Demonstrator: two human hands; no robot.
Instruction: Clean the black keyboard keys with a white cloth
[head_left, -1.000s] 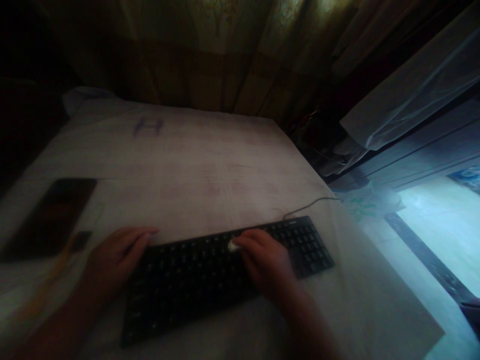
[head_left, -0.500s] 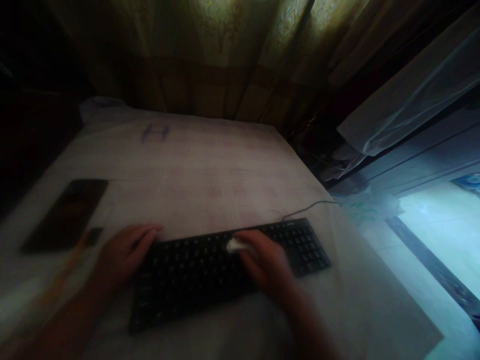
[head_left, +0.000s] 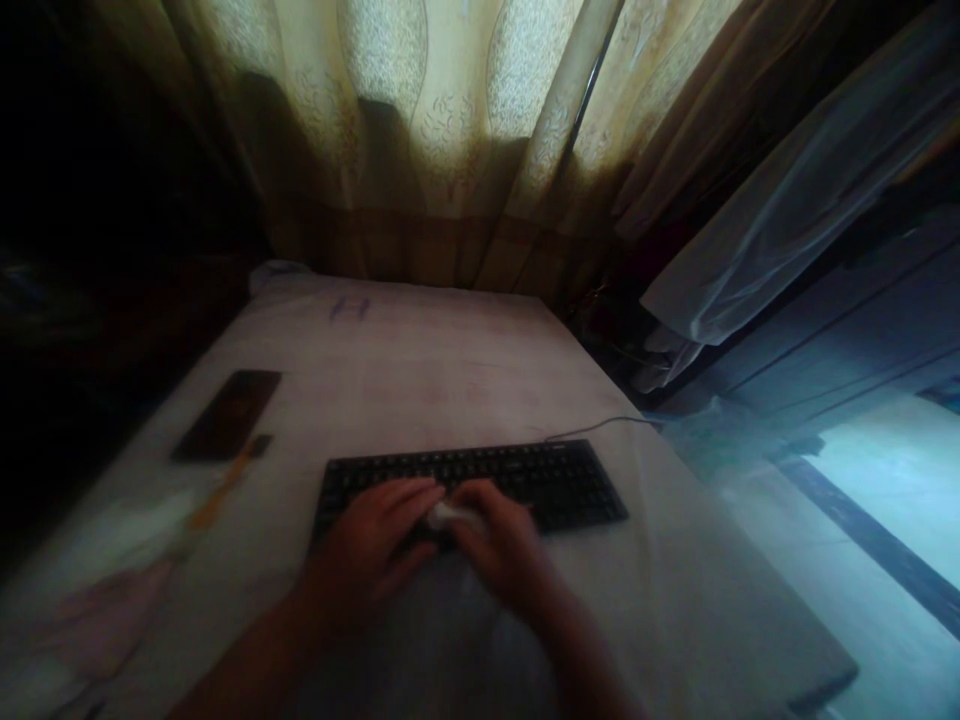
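Note:
A black keyboard (head_left: 581, 490) lies on the cloth-covered table, its near left part hidden by my hands. In my right hand (head_left: 499, 540) is a small white wad (head_left: 448, 514), pinched between thumb and fingers above the keys; whether it is tissue, cotton or cloth I cannot make out. My left hand (head_left: 367, 545) reaches over the keyboard's left half, fingers stretched out and thumb apart. Its fingertips come right up to the white wad, and whether they touch it is blurred.
Left of the keyboard lie a dark flat tablet or phone (head_left: 229, 415), an orange-handled tool with a black end (head_left: 225, 485) and a pink cloth (head_left: 112, 615). The keyboard's cable (head_left: 600, 426) runs off the table's right edge. A curtain (head_left: 450, 130) hangs behind.
My left hand has moved right, from the keyboard's left end onto the keys beside the white wad. My right hand still holds the wad. The camera view has tilted up.

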